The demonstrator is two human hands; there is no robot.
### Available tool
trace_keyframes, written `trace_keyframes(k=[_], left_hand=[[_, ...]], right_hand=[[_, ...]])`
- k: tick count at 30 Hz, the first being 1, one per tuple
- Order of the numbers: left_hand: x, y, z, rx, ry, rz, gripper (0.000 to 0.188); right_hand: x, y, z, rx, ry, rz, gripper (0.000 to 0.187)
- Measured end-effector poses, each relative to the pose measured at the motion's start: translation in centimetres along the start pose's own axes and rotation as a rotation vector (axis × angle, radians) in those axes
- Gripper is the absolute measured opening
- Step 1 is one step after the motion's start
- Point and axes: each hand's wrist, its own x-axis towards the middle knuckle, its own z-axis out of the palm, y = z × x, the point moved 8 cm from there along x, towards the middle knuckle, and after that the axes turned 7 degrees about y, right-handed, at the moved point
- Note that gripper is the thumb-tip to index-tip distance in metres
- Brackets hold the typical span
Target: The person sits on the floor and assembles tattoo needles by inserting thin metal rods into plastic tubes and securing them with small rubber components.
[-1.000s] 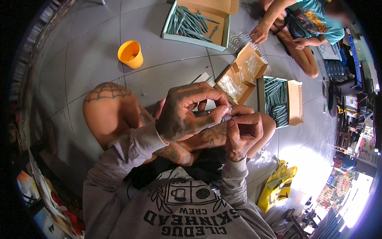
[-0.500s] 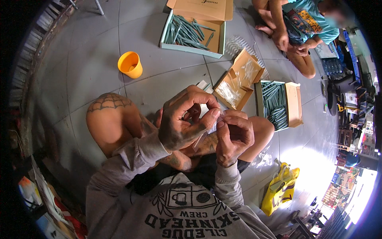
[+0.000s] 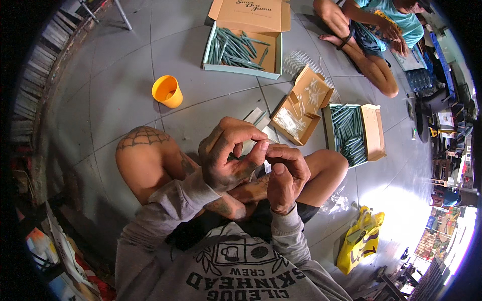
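My left hand and my right hand meet over my crossed legs, each in a pinch with the fingertips close together. Whatever they hold is too small or too hidden by the fingers to make out. Just beyond them, a pale flat piece lies on the floor with a slim dark green stick on it. Past my right hand, an open cardboard box holds thin white and clear pieces. To its right, another open box is full of slim dark green pointed sticks.
A yellow cup stands at far left. Beyond is a larger open box of green sticks, beside a clear ridged plastic sheet. Another person sits at far right. Clear plastic and a yellow bag lie right.
My hands stay together, but the thin clear piece seen between them is now hidden. My right fingers have curled more inward. The other person's hands have lifted from their lap and moved right.
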Motion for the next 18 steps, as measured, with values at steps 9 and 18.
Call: trace_keyframes(k=[9,18], left_hand=[[-0.2,0.6,0.5,0.046,-0.050,0.118,0.024],[-1.2,0.2,1.0,0.055,-0.225,0.006,0.019]], right_hand=[[-1.0,1.8,-0.6,0.230,0.058,0.346,0.017],[-2.5,4.2,-0.9,0.396,0.013,0.527,0.014]])
